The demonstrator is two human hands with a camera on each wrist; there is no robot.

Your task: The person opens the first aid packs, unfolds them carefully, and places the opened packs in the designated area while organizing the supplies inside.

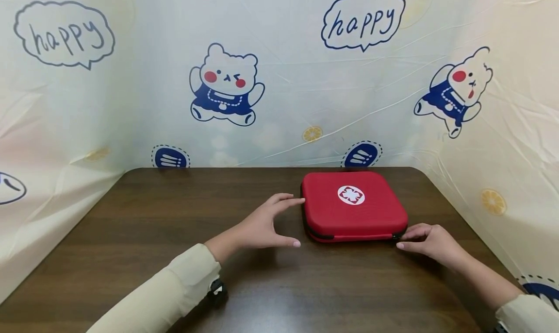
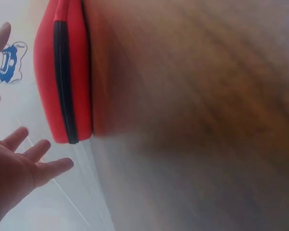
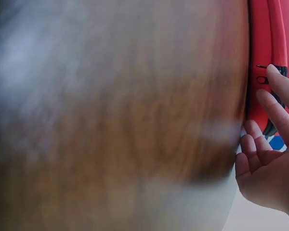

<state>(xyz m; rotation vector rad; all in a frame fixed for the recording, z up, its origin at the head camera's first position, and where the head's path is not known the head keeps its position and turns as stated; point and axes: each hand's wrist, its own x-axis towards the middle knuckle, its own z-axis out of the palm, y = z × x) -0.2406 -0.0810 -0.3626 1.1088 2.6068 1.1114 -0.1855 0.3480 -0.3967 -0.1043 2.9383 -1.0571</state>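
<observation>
A red zippered first-aid case (image 1: 353,209) with a white round emblem lies closed on the dark wooden table. My left hand (image 1: 271,221) is at its left side, thumb and fingers spread apart. The index fingertip comes up to the case's left edge; whether it touches cannot be told. In the left wrist view, the case (image 2: 45,72) shows its black zipper band. My right hand (image 1: 432,245) is at the front right corner, by the zipper end. In the right wrist view, the thumb and index finger stand apart around a small zipper pull (image 3: 262,80), not visibly pinching it.
The brown table (image 1: 153,226) extends left and in front of the case. Behind it and along both sides hangs a pale printed curtain (image 1: 288,80) with bears and lettering. A dark wrist strap (image 1: 216,289) shows below the left sleeve.
</observation>
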